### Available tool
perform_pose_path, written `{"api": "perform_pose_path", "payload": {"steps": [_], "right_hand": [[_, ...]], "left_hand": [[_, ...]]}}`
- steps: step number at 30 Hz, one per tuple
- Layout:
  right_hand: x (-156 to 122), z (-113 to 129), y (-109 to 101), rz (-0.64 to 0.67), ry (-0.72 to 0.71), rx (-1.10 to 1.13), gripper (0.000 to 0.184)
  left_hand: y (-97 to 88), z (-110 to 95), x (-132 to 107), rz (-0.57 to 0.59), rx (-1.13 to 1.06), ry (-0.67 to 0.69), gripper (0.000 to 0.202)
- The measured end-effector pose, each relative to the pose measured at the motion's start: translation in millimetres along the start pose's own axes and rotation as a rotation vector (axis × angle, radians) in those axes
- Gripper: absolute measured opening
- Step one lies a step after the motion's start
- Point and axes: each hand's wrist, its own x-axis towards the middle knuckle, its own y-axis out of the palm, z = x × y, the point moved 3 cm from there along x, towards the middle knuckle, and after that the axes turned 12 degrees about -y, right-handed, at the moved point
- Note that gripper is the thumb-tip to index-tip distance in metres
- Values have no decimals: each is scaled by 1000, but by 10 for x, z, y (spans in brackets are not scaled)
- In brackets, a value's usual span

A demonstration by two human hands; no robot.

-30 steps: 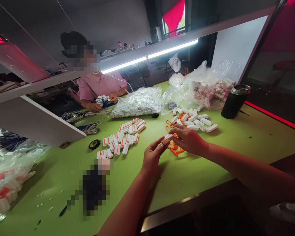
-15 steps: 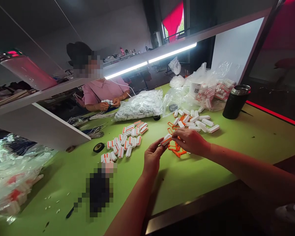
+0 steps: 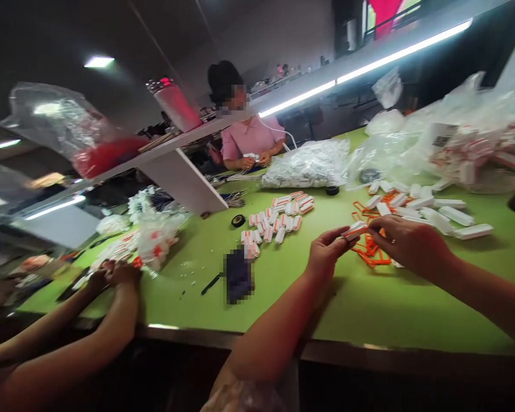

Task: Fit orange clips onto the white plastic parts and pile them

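Note:
My left hand (image 3: 328, 249) pinches a small white plastic block with an orange strip (image 3: 355, 230) between thumb and fingers, just above the table. The fingertips of my right hand (image 3: 412, 239) are closed on the right end of the same block. Under and behind my hands lies a heap of orange plastic frames (image 3: 371, 256), partly hidden by my right hand. Plain white blocks (image 3: 455, 215) are spread beyond my right hand. Left of my hands, a cluster of white blocks with orange strips (image 3: 268, 220) rests on the table.
The green table (image 3: 283, 309) carries a black tape roll (image 3: 238, 221), a full bag of white parts (image 3: 309, 163) and more bags (image 3: 489, 149) at right. A co-worker's hands (image 3: 118, 273) work at left; another person (image 3: 251, 140) sits opposite. A shelf panel (image 3: 189, 183) stands on the table.
My view has swung left, so the scene sits further right and a co-worker's arms show at left. Both my hands still hold the block, which is now tilted differently.

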Motion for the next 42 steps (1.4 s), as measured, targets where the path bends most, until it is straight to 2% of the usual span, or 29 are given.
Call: {"api": "perform_pose_path", "payload": {"steps": [6, 14, 16, 20, 25, 31, 37, 42], "right_hand": [[9, 14, -18, -102, -13, 53, 24], [32, 41, -6, -146, -38, 173, 16], [35, 32, 3, -126, -4, 235, 14], [62, 11, 13, 18, 94, 268, 10], [87, 8, -22, 40, 132, 260, 10], [81, 50, -33, 33, 7, 191, 10], [89, 99, -47, 142, -140, -3, 16], [91, 122, -57, 147, -202, -112, 17]], "left_hand": [[5, 10, -1, 23, 24, 36, 44], [34, -54, -64, -25, 48, 67, 26], [22, -56, -65, -19, 36, 68, 24], [-42, -49, -28, -34, 32, 81, 28], [-79, -66, -24, -72, 112, 106, 35], [-47, -105, -68, -110, 170, 149, 35], [-41, -108, -86, -99, 227, 172, 35], [-59, -95, -75, -96, 215, 156, 36]]}}
